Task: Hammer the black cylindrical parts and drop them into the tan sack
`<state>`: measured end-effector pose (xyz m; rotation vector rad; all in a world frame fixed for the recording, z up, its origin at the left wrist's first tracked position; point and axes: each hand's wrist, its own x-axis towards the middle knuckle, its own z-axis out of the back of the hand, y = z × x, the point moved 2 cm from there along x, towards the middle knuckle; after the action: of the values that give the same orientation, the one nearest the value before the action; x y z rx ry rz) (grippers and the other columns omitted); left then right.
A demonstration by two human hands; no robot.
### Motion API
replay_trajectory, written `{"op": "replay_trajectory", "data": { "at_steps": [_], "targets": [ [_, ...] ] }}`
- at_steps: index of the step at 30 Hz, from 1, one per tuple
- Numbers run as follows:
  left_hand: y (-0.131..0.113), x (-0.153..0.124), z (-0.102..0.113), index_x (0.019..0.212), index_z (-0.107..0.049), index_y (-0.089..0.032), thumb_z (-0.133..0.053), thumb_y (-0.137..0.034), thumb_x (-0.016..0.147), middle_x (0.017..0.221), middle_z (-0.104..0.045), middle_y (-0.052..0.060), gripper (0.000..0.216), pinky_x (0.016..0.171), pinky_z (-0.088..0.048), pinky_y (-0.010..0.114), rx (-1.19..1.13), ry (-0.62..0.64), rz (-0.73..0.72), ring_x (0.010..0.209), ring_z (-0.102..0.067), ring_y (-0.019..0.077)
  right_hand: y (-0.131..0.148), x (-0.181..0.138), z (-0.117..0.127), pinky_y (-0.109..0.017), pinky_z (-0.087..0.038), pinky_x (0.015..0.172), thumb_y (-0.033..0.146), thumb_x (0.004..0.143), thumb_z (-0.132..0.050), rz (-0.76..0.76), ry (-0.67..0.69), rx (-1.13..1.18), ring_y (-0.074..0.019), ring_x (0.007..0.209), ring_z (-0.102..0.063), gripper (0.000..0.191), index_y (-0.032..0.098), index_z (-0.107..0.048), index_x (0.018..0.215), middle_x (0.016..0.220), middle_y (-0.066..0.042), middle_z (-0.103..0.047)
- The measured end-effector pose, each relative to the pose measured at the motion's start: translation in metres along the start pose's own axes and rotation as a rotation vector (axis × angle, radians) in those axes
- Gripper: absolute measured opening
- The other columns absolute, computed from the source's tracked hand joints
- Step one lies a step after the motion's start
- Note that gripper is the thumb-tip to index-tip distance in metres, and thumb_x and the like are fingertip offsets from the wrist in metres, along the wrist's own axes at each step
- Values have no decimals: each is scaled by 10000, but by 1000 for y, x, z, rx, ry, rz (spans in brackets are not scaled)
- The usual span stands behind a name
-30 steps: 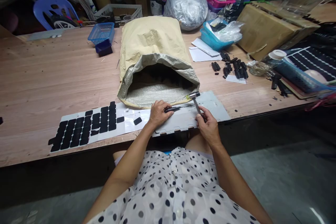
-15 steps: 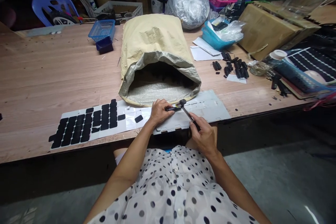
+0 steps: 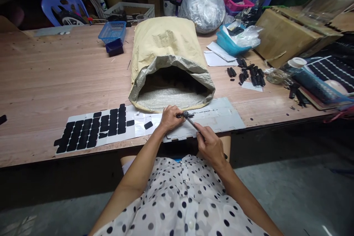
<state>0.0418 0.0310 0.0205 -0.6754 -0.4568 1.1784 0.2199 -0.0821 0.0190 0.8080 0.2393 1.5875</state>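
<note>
The hammer [image 3: 191, 121] has swung left, right hand [image 3: 209, 143] curled round it, left hand [image 3: 169, 118] pinching a black piece [image 3: 191, 115].

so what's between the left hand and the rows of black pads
In the head view, two single black pads on the white sheet, beside the left hand.

Hammer [image 3: 193, 122] — grey, black; shirt [image 3: 179, 201] — dotted.
</note>
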Motion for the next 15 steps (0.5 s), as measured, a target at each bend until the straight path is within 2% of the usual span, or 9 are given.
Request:
{"op": "replay_trajectory", "data": {
  "at_steps": [3, 7, 11, 15],
  "targets": [
    [-1, 0, 0, 909, -819, -270, -743, -279, 810, 893, -686, 29, 125, 951, -415, 405, -4, 12, -4, 963, -559, 238, -3, 1, -1, -302, -537, 761, 289, 988, -445, -5, 7, 4, -206, 860, -677, 401, 313, -721, 1279, 934, -57, -714],
    [-3, -1, 1, 931, -819, -247, -746, -244, 768, 908, -712, 37, 179, 964, -430, 421, 8, -2, -10, 976, -571, 254, -12, 17, 2, -303, -523, 787, 260, 978, -447, -15, -72, -36, -205, 919, -666, 418, 306, -703, 1305, 988, -55, -712],
    [-1, -3, 2, 936, -807, -240, -717, -232, 776, 940, -736, 39, 184, 966, -446, 432, -11, -11, -33, 972, -580, 261, -28, 42, -2, -299, -452, 720, 181, 936, -479, -29, -112, -230, -203, 858, -602, 420, 268, -724, 1265, 925, -61, -681],
    [4, -4, 3, 937, -780, -230, -625, -260, 885, 970, -745, 35, 166, 994, -427, 421, -59, -15, -49, 976, -585, 244, -39, 55, -15, -318, -366, 706, 115, 895, -513, 13, -139, -386, -209, 807, -485, 401, 260, -758, 1176, 859, -74, -626]
  ]
}}
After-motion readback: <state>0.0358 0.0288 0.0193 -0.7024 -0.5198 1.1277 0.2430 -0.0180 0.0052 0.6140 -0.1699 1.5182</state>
